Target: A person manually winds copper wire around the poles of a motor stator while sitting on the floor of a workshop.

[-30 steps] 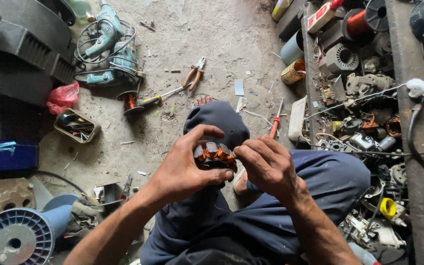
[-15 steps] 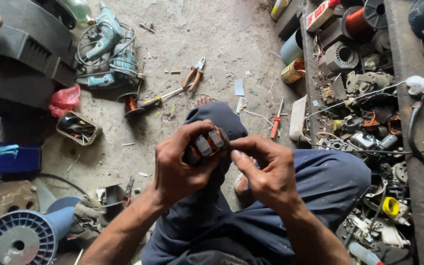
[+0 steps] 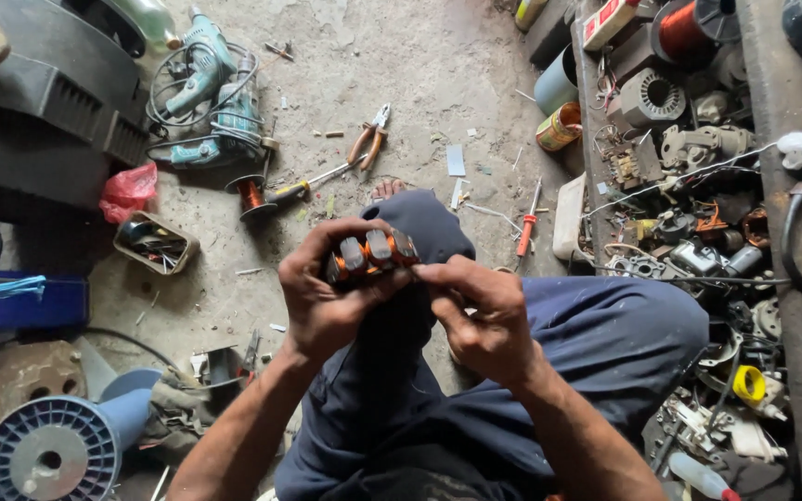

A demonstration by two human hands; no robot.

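The left hand (image 3: pixel 327 297) is curled tight around a small motor coil (image 3: pixel 371 255) wound with copper wire, held above the knees. The right hand (image 3: pixel 480 311) pinches the coil's right end with its fingertips. On the floor, a small open tin (image 3: pixel 155 243) holds dark bits; a red plastic bag (image 3: pixel 128 189) lies beside it.

Copper-orange, grey-banded coil (image 3: pixel 371 254) — navy trousers (image 3: pixel 596 343)

Motor armature (image 3: pixel 371 255): glossy copper windings, dull grey metal. Floor (image 3: pixel 420 74): rough dusty concrete. Trousers (image 3: pixel 605 343): matt blue cloth.
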